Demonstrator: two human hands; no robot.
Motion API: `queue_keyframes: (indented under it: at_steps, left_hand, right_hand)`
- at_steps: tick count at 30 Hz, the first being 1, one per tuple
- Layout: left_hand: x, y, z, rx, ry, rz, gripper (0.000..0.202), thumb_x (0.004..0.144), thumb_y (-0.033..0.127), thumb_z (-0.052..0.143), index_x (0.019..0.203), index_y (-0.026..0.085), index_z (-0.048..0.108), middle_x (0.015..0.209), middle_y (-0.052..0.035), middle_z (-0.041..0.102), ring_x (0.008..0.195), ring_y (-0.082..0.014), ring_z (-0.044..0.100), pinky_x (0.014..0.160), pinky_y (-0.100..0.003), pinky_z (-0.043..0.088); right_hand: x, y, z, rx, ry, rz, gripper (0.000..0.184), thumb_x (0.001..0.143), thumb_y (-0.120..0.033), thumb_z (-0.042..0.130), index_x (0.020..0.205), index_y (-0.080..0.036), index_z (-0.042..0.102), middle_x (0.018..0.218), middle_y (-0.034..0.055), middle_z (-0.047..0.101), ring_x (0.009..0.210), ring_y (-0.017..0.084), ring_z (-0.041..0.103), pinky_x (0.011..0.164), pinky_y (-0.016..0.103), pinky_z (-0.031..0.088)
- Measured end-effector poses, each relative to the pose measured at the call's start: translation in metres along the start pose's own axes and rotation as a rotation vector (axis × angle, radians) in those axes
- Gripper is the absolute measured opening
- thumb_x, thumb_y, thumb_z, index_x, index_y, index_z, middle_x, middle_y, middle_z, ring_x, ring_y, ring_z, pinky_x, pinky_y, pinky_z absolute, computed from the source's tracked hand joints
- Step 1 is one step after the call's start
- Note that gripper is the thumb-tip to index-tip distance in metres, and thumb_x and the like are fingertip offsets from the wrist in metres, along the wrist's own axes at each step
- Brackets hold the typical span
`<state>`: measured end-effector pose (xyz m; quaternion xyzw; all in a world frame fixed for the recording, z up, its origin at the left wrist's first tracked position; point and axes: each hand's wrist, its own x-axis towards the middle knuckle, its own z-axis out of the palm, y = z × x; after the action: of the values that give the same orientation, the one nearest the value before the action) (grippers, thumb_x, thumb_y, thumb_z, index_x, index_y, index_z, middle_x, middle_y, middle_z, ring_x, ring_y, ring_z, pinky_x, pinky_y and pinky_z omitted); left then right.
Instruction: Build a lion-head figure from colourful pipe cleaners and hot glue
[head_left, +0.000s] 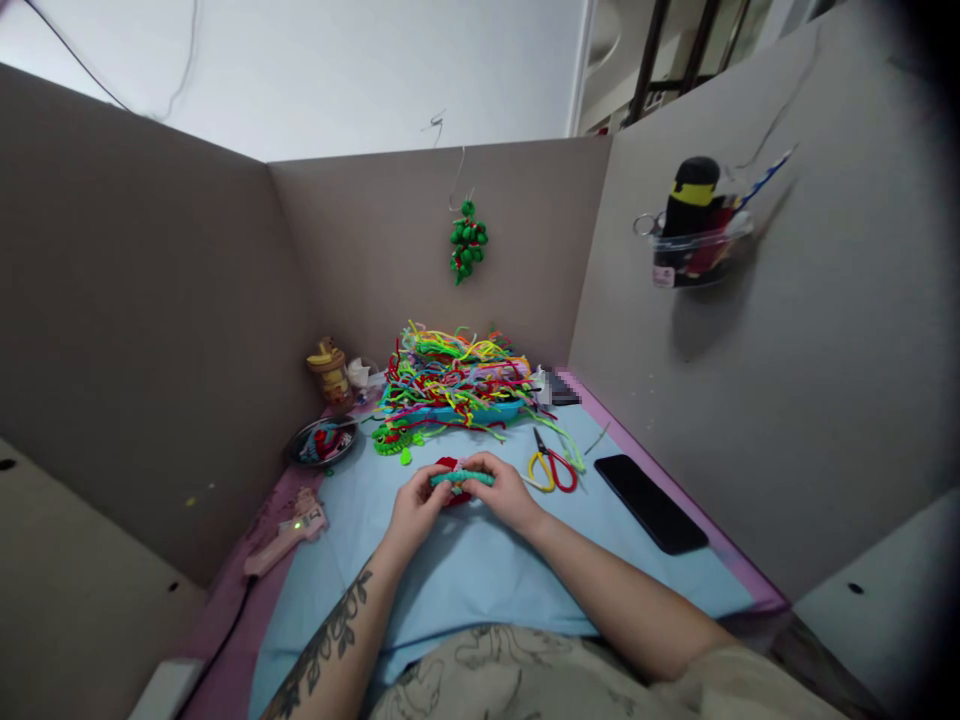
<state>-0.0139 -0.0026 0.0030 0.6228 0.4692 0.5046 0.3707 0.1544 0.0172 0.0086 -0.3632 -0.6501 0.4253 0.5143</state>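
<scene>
Over the blue cloth, my left hand (417, 503) and my right hand (511, 492) meet at a small fuzzy craft piece. A teal pipe-cleaner strip (463, 478) runs across its front, with a red fuzzy part (450, 498) behind and below it. Both hands pinch the teal strip, one at each end, thumbs towards me. My fingers hide much of the piece. Just right of my right hand lie scissors (553, 472) with one yellow and one red handle. Beyond my hands sits a green fuzzy piece (394, 438).
A blue tray (487, 411) heaped with colourful pipe cleaners (454, 365) stands at the back. A pink glue gun (289, 535) and a dark bowl (324, 443) lie left, a black phone (651, 503) right. Partitions enclose the table; a green ornament (468, 240) hangs behind.
</scene>
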Motion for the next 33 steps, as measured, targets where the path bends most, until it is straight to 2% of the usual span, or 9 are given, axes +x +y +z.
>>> queue_keyframes:
  at_steps: [2,6,14,17,19,23,28,30,33]
  left_hand:
    - [0.0010,0.0012,-0.0012,-0.006,0.020,-0.013,0.028,0.076,0.036,0.060,0.095,0.014,0.062,0.078,-0.0047,0.067,0.065,-0.0147,0.062,0.062,-0.026,0.050]
    - [0.0010,0.0017,-0.0021,0.034,0.050,0.042,0.022,0.074,0.030,0.063,0.090,0.016,0.064,0.083,-0.0049,0.068,0.072,-0.0158,0.063,0.065,-0.026,0.051]
    - [-0.0011,-0.0023,-0.0053,0.246,0.053,0.360,0.014,0.080,0.024,0.057,0.089,0.021,0.067,0.092,-0.0063,0.070,0.089,-0.0190,0.064,0.082,-0.033,0.050]
    - [-0.0011,-0.0027,-0.0065,0.268,0.034,0.420,0.015,0.081,0.021,0.056,0.092,0.021,0.067,0.093,-0.0059,0.070,0.092,-0.0187,0.063,0.086,-0.034,0.048]
    - [-0.0010,-0.0032,-0.0064,0.270,0.028,0.402,0.015,0.081,0.021,0.056,0.092,0.021,0.066,0.094,-0.0061,0.069,0.092,-0.0185,0.063,0.085,-0.034,0.048]
    - [-0.0009,-0.0054,-0.0041,0.206,0.015,0.274,0.019,0.078,0.025,0.059,0.095,0.018,0.064,0.096,-0.0078,0.068,0.088,-0.0187,0.063,0.076,-0.031,0.051]
    - [0.0006,-0.0049,-0.0006,0.027,-0.015,0.099,0.030,0.078,0.033,0.060,0.102,0.016,0.059,0.098,-0.0095,0.067,0.086,-0.0186,0.064,0.074,-0.030,0.052]
    - [0.0013,-0.0030,-0.0004,-0.019,-0.034,0.049,0.028,0.078,0.035,0.059,0.099,0.015,0.060,0.092,-0.0086,0.068,0.082,-0.0180,0.064,0.071,-0.029,0.052]
    - [0.0015,0.0003,-0.0011,0.008,-0.002,0.058,0.023,0.074,0.033,0.062,0.089,0.016,0.063,0.085,-0.0067,0.068,0.079,-0.0176,0.063,0.071,-0.029,0.051]
  right_hand:
    - [-0.0005,-0.0003,-0.0002,-0.042,-0.011,-0.030,0.017,0.071,-0.026,0.064,0.085,-0.017,0.063,0.082,0.0016,0.065,0.078,0.016,0.060,0.074,0.028,0.047]
    - [-0.0012,-0.0012,-0.0011,-0.122,-0.020,-0.033,0.014,0.074,-0.028,0.062,0.082,-0.017,0.065,0.077,0.0018,0.066,0.074,0.015,0.060,0.071,0.026,0.046]
    - [-0.0009,0.0024,-0.0047,-0.161,-0.082,0.049,0.018,0.078,-0.033,0.058,0.077,-0.017,0.065,0.058,-0.0014,0.060,0.055,0.012,0.054,0.054,0.022,0.043]
    - [-0.0002,0.0030,-0.0056,-0.126,-0.125,0.067,0.021,0.080,-0.035,0.056,0.075,-0.016,0.064,0.056,-0.0021,0.058,0.052,0.011,0.053,0.052,0.021,0.042]
    - [0.0003,0.0029,-0.0060,-0.127,-0.133,0.063,0.021,0.080,-0.035,0.057,0.076,-0.016,0.065,0.057,-0.0019,0.058,0.052,0.011,0.052,0.052,0.021,0.041]
    - [0.0007,0.0017,-0.0061,-0.193,-0.105,0.013,0.019,0.078,-0.033,0.060,0.077,-0.016,0.066,0.063,-0.0007,0.061,0.058,0.012,0.054,0.057,0.022,0.042]
    - [-0.0008,0.0006,-0.0050,-0.309,-0.016,-0.174,0.011,0.076,-0.026,0.062,0.082,-0.018,0.066,0.078,0.0027,0.067,0.073,0.016,0.059,0.071,0.027,0.045]
    - [-0.0014,0.0011,-0.0047,-0.349,0.002,-0.258,0.009,0.075,-0.023,0.062,0.083,-0.019,0.065,0.081,0.0039,0.067,0.077,0.017,0.059,0.074,0.029,0.045]
    - [-0.0021,0.0023,-0.0045,-0.372,0.002,-0.315,0.009,0.076,-0.021,0.062,0.084,-0.019,0.065,0.080,0.0044,0.067,0.077,0.017,0.060,0.074,0.029,0.046]
